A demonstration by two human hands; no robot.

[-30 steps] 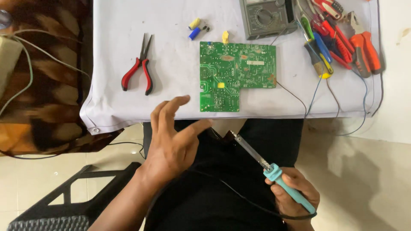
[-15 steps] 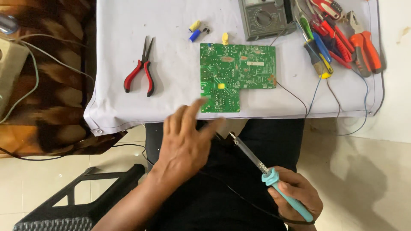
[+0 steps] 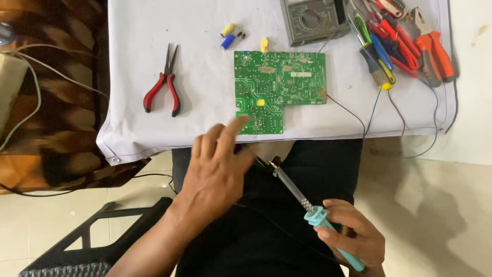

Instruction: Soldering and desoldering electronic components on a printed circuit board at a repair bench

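**Soldering iron in one hand, green board on the table**

Hands of a seated person fill the lower half of the frame. The right hand (image 3: 353, 238), at the lower right, is closed around the light blue handle of a soldering iron (image 3: 312, 210). Its metal shaft points up and to the left, and the tip is over the person's dark lap, just beside the left hand and below the table edge.

The left hand (image 3: 218, 164) is in the lower middle of the frame. It holds nothing; the fingers are spread and a little blurred. The fingertips are at the near edge of the green circuit board (image 3: 279, 87), but I cannot tell if they touch it.

This board lies flat on the white cloth (image 3: 205, 66) in the upper middle of the frame, with its lower narrow part close to the edge of the table. Thin wires run from its right side down over the cloth.

At the upper left on the cloth lie red-handled pliers (image 3: 163, 84), well apart from the board. Just above the board are small yellow and blue parts (image 3: 228, 35). A grey multimeter (image 3: 312, 19) is at the top edge, and at the upper right is a heap of tools (image 3: 405, 43) with red, blue, green and orange handles.
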